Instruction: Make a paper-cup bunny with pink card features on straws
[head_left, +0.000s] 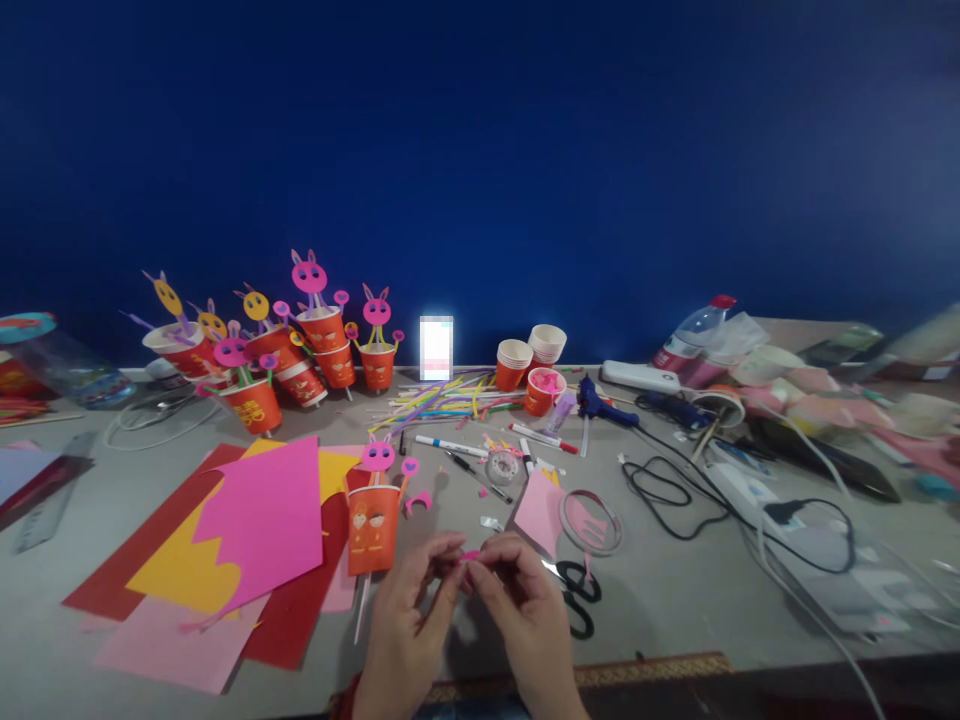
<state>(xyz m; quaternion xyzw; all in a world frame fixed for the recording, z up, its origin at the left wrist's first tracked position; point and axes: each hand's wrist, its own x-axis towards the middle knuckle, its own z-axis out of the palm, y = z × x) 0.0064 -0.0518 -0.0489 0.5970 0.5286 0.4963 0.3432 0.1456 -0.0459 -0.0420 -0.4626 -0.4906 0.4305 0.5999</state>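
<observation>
The left hand (418, 598) and the right hand (523, 600) meet at the lower centre of the frame. The fingertips of both pinch one small pink piece (469, 556); its exact shape is mostly hidden by the fingers.

Just left of the left hand is an orange paper cup (373, 535) with printed figures. A pink rabbit head (378, 454) extends from its upper end; a pale stick (361, 610) extends from its lower end. A pink C-shaped cutout (418, 503) lies to the right of this cup on the grey surface (645, 620).

Black-handled scissors (582, 608) lie just beside the right hand, their blades partly covered. A tape roll (564, 522) lies above the scissors in the frame, overlapping a light pink sheet (538, 500).

Overlapping coloured sheets, including a bright pink sheet (281, 525), occupy the lower left. Further cups bearing animal heads stand at the upper left, among them a red cup (379, 369). Loose pipe cleaners (450, 396) lie at centre. A blue glue gun (600, 402) is right of centre.
</observation>
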